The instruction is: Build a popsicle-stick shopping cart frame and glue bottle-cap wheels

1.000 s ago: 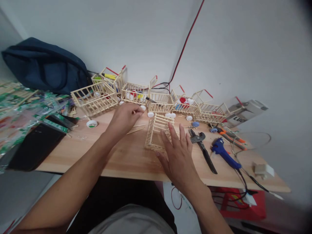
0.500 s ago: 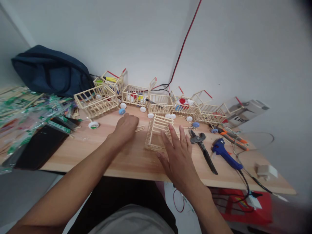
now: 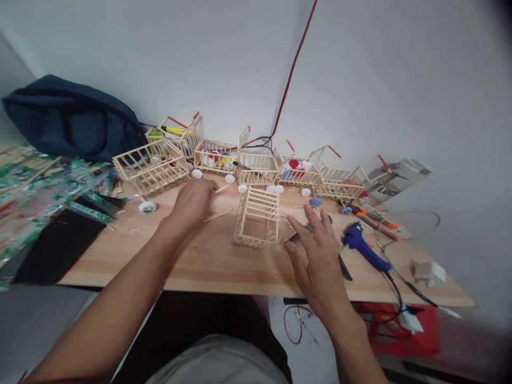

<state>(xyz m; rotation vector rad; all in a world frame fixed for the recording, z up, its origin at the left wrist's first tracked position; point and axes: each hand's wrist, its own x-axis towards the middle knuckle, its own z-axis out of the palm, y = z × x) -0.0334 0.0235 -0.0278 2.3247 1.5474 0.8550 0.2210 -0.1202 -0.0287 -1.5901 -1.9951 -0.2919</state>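
Note:
My left hand [image 3: 194, 201] is closed above the left middle of the table, and a short wooden stick [image 3: 221, 189] sticks out at its fingertips. Just below lie loose thin sticks [image 3: 219, 214]. Between my hands rests a small cart basket frame [image 3: 262, 205] built of thin wooden sticks, with slats across its far part and an open gap nearer me. Neither hand touches it. To its right, my right hand [image 3: 320, 250] is spread open and holds nothing. It hovers over a dark metal tool [image 3: 344, 268], mostly hidden beneath it.
Several stick carts, including one with red and white pieces [image 3: 298, 168], line the wall. A blue glue gun [image 3: 366, 248], orange-handled pliers [image 3: 378, 221] and a white adapter [image 3: 429, 273] lie right. Plastic-wrapped sticks [image 3: 36, 197] and a dark blue bag [image 3: 76, 120] occupy the left.
My right hand has moved right, off the frame and over the metal tool. My left hand has shifted slightly left, and a stick now shows at its fingertips. The view has shifted a little.

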